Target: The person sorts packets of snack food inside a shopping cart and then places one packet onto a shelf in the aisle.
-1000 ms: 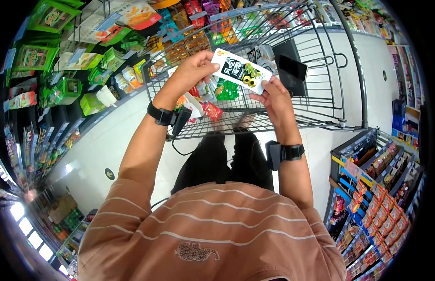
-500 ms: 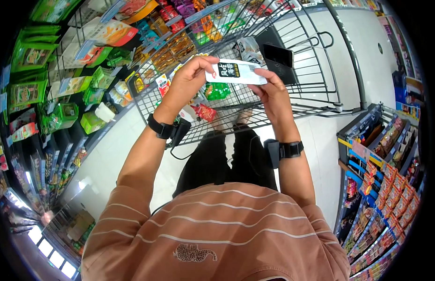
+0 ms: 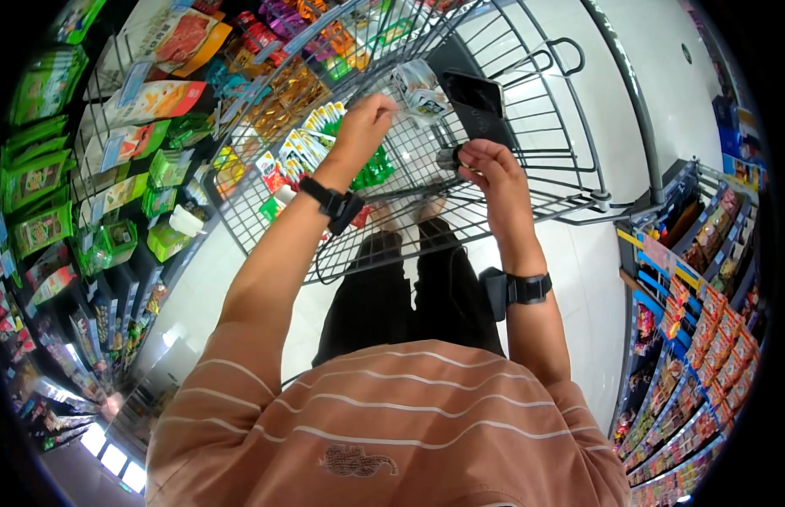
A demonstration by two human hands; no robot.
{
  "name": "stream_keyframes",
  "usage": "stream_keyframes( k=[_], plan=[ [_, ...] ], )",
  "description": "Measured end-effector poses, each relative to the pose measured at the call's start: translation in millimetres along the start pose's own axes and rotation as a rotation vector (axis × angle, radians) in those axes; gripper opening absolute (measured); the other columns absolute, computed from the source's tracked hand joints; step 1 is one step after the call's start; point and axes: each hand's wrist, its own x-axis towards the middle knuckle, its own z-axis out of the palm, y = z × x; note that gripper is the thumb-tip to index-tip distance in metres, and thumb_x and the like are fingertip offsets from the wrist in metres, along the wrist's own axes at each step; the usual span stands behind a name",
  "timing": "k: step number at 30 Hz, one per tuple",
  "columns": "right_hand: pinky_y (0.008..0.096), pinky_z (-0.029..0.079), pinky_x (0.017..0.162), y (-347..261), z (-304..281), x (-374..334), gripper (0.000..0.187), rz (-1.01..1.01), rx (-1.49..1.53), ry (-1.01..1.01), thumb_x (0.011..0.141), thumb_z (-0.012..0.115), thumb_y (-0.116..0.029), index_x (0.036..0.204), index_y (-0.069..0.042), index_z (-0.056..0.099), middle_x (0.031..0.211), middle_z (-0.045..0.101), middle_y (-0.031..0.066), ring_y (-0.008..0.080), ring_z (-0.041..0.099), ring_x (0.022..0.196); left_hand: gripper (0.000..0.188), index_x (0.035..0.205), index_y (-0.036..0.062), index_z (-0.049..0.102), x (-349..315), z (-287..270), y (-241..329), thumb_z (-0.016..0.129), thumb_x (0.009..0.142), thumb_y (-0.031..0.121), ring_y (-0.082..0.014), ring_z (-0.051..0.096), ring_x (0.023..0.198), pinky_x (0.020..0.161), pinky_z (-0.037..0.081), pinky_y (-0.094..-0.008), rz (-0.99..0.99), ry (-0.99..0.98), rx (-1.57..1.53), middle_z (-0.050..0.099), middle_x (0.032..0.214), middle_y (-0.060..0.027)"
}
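Observation:
Both hands are over a wire shopping cart (image 3: 409, 139). My left hand (image 3: 363, 131) is closed with its fingers curled; what they hold, if anything, is hidden. A pinch of my right hand (image 3: 496, 173) grips the end of a small greyish packet (image 3: 447, 158), whose front does not show. Beneath and between the hands lie green packets (image 3: 375, 169). Beside my left wrist is a fan of white and yellow packets (image 3: 304, 152). A clear plastic packet (image 3: 420, 89) lies farther off in the cart, beside a dark phone (image 3: 474, 93).
Shelves of green snack bags (image 3: 42, 160) rise along the left. Another shelf with red-and-orange packs (image 3: 722, 342) stands at the right. The cart's frame bar (image 3: 624, 76) curves past the phone. Pale floor tiles (image 3: 578, 262) show below the cart.
The white packet held between both hands no longer shows its printed face. My hands have moved apart, the right one lower. The view has shifted, uncovering more of the fanned packets.

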Motion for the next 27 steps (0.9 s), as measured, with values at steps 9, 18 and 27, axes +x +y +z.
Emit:
stream_keyframes(
  k=[9,18,27],
  plan=[
    [0.0359,0.048,0.095,-7.0,-17.1,-1.0,0.031,0.104,0.071,-0.029,0.089,0.042,-0.002,0.116,0.005,0.055,0.118,0.06,0.0159,0.0235,0.059,0.11,0.014,0.1,0.0053,0.058,59.3,78.5,-42.0,0.056,0.086,0.008,-0.0373,0.06,0.096,0.083,0.049,-0.0433,0.16,0.004,0.32,0.061,0.103,-0.0158],
    [0.035,0.048,0.094,-15.2,-28.7,9.1,0.031,0.19,0.121,-0.11,0.09,0.042,-0.003,0.118,0.002,0.055,0.118,0.06,0.0134,0.0217,0.059,0.11,0.023,0.1,-0.0023,0.056,54.5,108.9,-132.2,0.059,0.089,0.018,-0.0359,0.061,0.083,0.074,0.049,-0.0437,-0.232,0.261,0.183,0.062,0.091,-0.0199],
    [0.0346,0.052,0.089,-15.5,-36.2,18.9,0.023,0.277,0.182,-0.075,0.095,0.046,-0.006,0.114,0.002,0.055,0.11,0.065,0.0153,0.0222,0.064,0.101,0.061,0.129,-0.0117,0.036,78.4,134.8,-143.8,0.059,0.089,0.027,-0.0255,0.068,0.078,0.059,0.058,-0.0344,-0.825,-0.134,-0.158,0.064,0.102,-0.0208]
  ],
)
